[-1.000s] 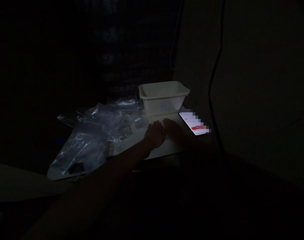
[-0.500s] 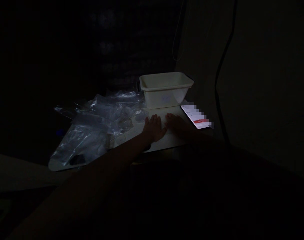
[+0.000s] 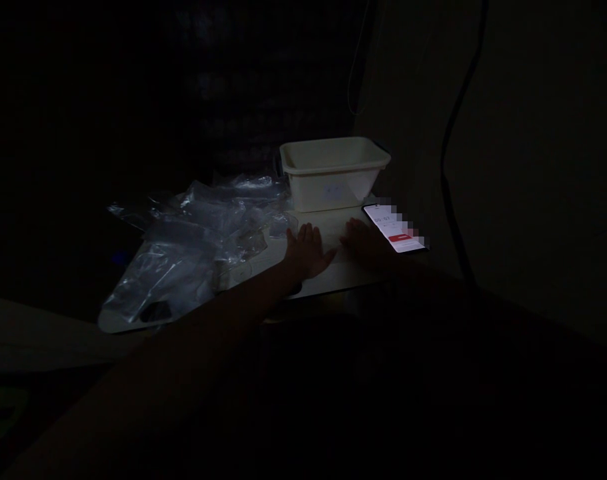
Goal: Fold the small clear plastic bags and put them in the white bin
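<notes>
A pale desk (image 3: 328,283) stands in a very dark room, its near left corner rounded. Clear plastic bags (image 3: 183,253) lie heaped and overlapping across its left half, crinkled and shiny; some poke out past the left edge. At the back, right of the bags, a cream tub (image 3: 333,190) sits upright, open side up. A phone (image 3: 383,223) lies face up at the right edge, in front of the tub's right end, its screen bright with a red bar. Between bags and phone, the left hand (image 3: 308,252) rests palm down, fingers spread; the right hand (image 3: 360,240) is largely lost in shadow.
</notes>
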The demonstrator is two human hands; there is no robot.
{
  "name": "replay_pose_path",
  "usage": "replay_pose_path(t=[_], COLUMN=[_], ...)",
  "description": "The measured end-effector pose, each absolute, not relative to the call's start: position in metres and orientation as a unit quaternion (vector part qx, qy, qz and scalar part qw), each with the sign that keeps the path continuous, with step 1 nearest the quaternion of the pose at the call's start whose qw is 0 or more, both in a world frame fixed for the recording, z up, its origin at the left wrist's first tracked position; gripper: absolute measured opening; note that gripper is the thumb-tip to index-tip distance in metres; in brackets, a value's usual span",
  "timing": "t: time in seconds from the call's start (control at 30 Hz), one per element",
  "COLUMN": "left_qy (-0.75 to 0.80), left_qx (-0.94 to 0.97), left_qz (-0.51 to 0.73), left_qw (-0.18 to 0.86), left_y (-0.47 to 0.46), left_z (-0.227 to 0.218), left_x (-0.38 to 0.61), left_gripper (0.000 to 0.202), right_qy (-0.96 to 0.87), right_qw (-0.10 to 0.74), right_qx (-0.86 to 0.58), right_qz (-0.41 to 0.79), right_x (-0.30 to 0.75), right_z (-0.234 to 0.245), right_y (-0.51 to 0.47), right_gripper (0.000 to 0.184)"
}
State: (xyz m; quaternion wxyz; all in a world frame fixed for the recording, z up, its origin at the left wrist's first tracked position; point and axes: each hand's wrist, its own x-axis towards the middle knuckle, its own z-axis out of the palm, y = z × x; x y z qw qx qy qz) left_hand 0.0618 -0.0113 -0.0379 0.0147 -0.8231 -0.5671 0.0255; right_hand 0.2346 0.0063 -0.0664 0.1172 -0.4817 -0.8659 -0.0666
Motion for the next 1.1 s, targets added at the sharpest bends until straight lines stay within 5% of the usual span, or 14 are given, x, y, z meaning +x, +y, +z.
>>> replay_pose_path(t=[1.1], left_qy=[-0.567], left_qx=[-0.823], left_qz=[-0.012], left_qw=[-0.006], left_y=[-0.012], left_z=[-0.039], left_x=[0.058], left_gripper=[0.073], right_qy=[-0.831], right_qw=[0.147], right_qx=[-0.495], right_qz=[-0.207], right_x=[0.232], right_z=[-0.068], right_y=[0.007], right_gripper=[0.047])
